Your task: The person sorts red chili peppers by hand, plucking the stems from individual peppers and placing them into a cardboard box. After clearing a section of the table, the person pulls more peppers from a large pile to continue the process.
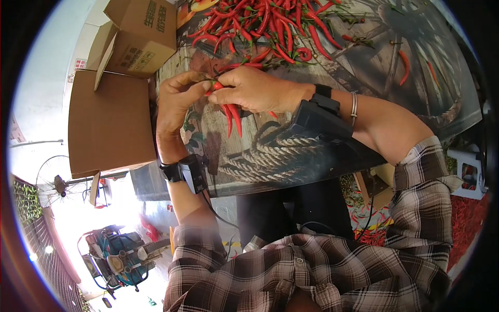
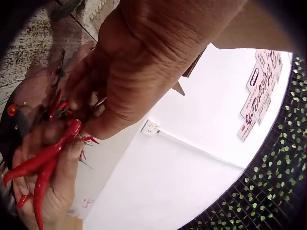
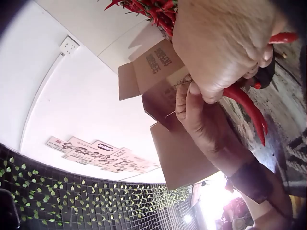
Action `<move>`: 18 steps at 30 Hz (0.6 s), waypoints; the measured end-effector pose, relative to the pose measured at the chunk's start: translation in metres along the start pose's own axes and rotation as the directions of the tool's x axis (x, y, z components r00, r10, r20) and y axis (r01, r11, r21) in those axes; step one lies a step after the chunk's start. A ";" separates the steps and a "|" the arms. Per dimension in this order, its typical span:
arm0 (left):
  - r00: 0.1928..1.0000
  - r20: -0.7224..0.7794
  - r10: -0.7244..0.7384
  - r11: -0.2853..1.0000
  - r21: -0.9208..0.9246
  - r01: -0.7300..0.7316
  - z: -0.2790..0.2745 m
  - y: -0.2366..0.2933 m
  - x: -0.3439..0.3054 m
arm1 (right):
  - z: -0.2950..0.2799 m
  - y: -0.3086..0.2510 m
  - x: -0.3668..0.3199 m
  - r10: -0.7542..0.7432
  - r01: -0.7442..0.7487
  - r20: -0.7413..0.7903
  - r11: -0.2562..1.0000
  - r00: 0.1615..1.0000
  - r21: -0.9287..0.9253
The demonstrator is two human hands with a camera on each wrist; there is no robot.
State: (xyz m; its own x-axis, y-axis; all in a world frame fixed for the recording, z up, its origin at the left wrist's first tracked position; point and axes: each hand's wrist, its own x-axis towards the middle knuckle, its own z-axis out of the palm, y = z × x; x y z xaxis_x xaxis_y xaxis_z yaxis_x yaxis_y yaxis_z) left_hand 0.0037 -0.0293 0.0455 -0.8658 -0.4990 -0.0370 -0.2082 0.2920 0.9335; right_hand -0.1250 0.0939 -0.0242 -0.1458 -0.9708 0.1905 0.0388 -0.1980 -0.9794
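Over the table, my two hands meet at the fingertips around red chili peppers. The right hand (image 1: 254,88) holds a few of them between thumb and fingers, and two long chilies (image 1: 236,120) hang below it. In the left wrist view, glossy chilies (image 2: 45,163) lie across the right hand's fingers (image 2: 67,167). My left hand (image 1: 176,101) pinches with thumb and forefinger at the stem end of a chili (image 1: 217,85). One curved chili (image 3: 247,108) sticks out under the right hand in the right wrist view. The pinched stem is mostly hidden by fingers.
A large heap of red chilies (image 1: 270,23) lies beyond the hands, with loose chilies (image 1: 404,67) and stem bits (image 1: 358,40) to the right. An open cardboard box (image 1: 112,119) stands at the left. A white stool (image 1: 468,171) is at lower right.
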 end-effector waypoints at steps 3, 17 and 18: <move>1.000 0.004 0.020 1.000 -0.007 -0.020 0.001 0.000 -0.001 | -0.003 -0.006 -0.003 0.035 -0.035 0.010 0.999 0.999 -0.041; 0.995 -0.073 0.070 0.997 -0.033 -0.072 0.006 -0.008 0.004 | -0.003 -0.017 -0.008 0.140 -0.146 0.046 0.974 0.989 0.174; 0.995 -0.045 0.087 0.996 -0.030 -0.088 0.006 -0.008 0.004 | -0.003 -0.017 -0.008 0.121 -0.124 0.032 0.986 0.992 0.110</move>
State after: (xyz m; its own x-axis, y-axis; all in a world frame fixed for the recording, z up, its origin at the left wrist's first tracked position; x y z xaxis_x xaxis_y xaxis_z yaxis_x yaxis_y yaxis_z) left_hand -0.0010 -0.0291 0.0359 -0.8590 -0.5085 0.0602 -0.1175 0.3101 0.9434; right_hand -0.1272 0.1056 -0.0088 -0.1085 -0.9915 0.0723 0.1652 -0.0897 -0.9822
